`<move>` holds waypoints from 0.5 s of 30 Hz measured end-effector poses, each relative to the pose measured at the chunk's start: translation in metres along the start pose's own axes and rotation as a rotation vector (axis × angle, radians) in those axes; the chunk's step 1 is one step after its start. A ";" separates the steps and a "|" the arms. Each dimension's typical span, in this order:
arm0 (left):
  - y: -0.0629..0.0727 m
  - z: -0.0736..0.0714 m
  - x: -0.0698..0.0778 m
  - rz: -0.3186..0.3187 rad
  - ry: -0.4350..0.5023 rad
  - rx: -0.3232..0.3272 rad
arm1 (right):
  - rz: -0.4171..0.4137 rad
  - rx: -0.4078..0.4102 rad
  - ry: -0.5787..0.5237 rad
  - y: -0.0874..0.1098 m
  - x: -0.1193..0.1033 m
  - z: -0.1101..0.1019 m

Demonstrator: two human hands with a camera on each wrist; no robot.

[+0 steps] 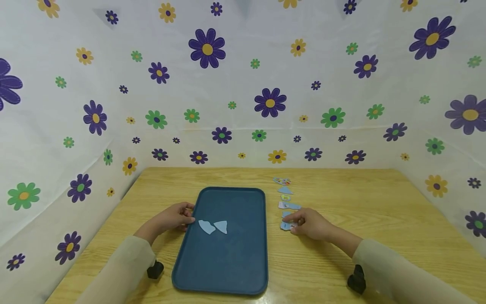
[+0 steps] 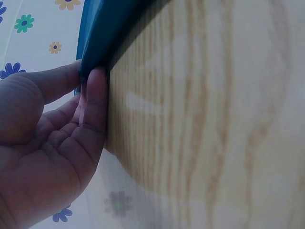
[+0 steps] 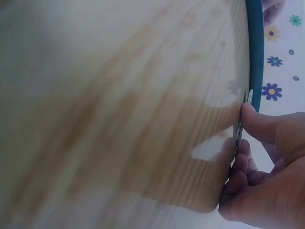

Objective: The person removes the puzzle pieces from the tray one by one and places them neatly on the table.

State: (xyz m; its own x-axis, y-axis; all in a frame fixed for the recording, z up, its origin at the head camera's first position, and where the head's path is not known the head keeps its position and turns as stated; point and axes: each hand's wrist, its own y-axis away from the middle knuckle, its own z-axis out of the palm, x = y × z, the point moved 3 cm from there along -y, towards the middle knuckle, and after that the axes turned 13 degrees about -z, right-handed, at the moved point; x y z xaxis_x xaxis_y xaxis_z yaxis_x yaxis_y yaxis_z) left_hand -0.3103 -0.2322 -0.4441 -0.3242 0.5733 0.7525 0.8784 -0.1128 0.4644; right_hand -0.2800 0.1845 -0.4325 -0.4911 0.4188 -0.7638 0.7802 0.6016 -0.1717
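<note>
My left hand (image 1: pixel 176 217) holds the left rim of a dark blue tray (image 1: pixel 228 266), thumb on the edge and fingers curled beside and under it. Two pale blue flat jigsaw-like pieces lie on the tray: a curved piece (image 1: pixel 206 227) and, just right of it, a triangular piece (image 1: pixel 221 226). Right of the tray, my right hand (image 1: pixel 312 223) pinches the nearest flat piece (image 1: pixel 285 226) of a column, low at the table; its fingers partly cover this piece and the light blue piece (image 1: pixel 286 214) behind it. In the right wrist view, the thin piece (image 3: pixel 249 97) appears edge-on at the thumb.
Farther up the column lie a long blue-and-pink piece (image 1: pixel 290 206), a small yellow-marked piece (image 1: pixel 285 197), a blue triangular piece (image 1: pixel 285 190) and a multicoloured piece (image 1: pixel 282 181). The wooden table (image 1: pixel 341 190) meets flower-printed white sheeting (image 1: pixel 235 84) at its back and sides.
</note>
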 end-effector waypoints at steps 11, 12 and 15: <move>0.001 0.000 0.000 0.002 0.007 0.004 | -0.009 -0.025 0.006 -0.001 -0.004 0.001; 0.001 0.000 0.000 0.003 0.009 0.003 | -0.012 -0.026 0.001 -0.001 -0.003 0.001; 0.002 0.000 0.000 0.005 0.012 0.001 | -0.011 -0.027 -0.003 -0.002 -0.001 0.001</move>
State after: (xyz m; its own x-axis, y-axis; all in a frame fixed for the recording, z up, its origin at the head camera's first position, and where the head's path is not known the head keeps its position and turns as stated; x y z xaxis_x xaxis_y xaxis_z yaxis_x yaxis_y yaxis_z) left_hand -0.3089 -0.2321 -0.4435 -0.3243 0.5632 0.7600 0.8801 -0.1148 0.4607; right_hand -0.2803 0.1824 -0.4322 -0.4985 0.4096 -0.7641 0.7638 0.6244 -0.1636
